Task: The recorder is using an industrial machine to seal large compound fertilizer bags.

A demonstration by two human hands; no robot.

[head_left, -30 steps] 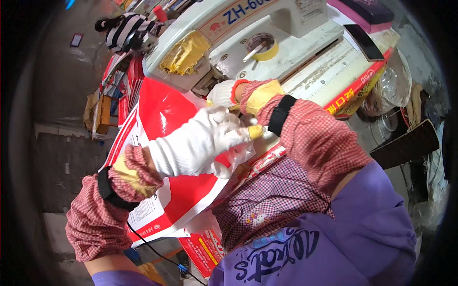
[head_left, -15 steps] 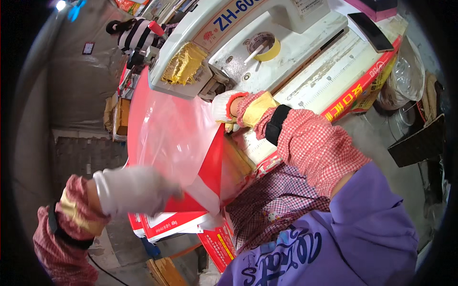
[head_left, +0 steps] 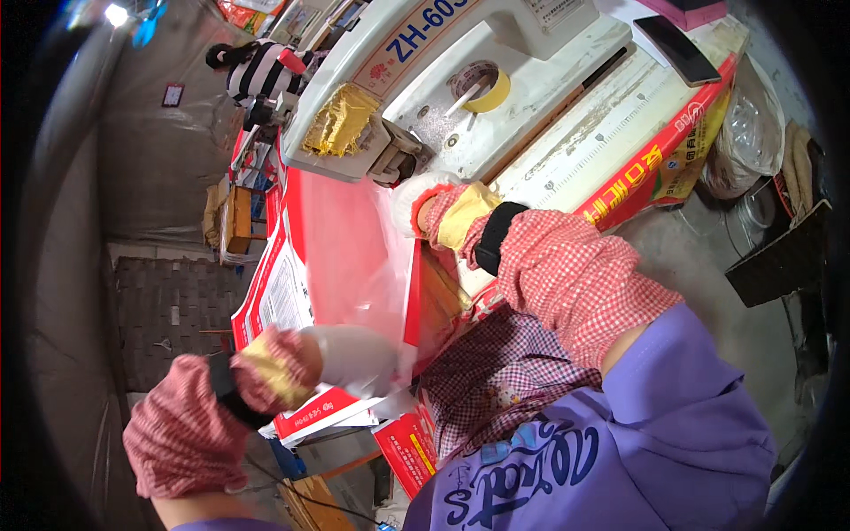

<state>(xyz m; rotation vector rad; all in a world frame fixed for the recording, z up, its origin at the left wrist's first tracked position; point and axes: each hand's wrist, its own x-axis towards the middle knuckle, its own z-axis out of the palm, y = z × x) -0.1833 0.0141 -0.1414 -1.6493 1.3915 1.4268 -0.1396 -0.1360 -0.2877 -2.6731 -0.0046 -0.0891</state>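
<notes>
A red plastic sheet or bag with a clear, filmy layer (head_left: 350, 239) spreads below the head of a white long-armed sewing machine (head_left: 531, 44). My right hand (head_left: 418, 200), in a white glove with a red cuff, is closed on the upper right corner of this bag beside the machine's head; its fingertips are mostly hidden. My left hand (head_left: 359, 358), also white-gloved, is at the bag's lower edge. Motion smears its fingers, so its grip cannot be made out. Beneath the bag lie red and white printed bags (head_left: 274, 292).
A yellow tape roll (head_left: 487, 93) rests on the machine base with a white stick. Farther right are a phone (head_left: 677, 49) and a clear plastic sack (head_left: 748, 133). A person in a striped top (head_left: 261, 71) is at the far left. Below stands a wooden piece (head_left: 314, 503).
My left hand has swung right, onto the bag's lower edge. The red sheet has drawn in to the right, uncovering printed bags at its left. My right hand stays near the machine head.
</notes>
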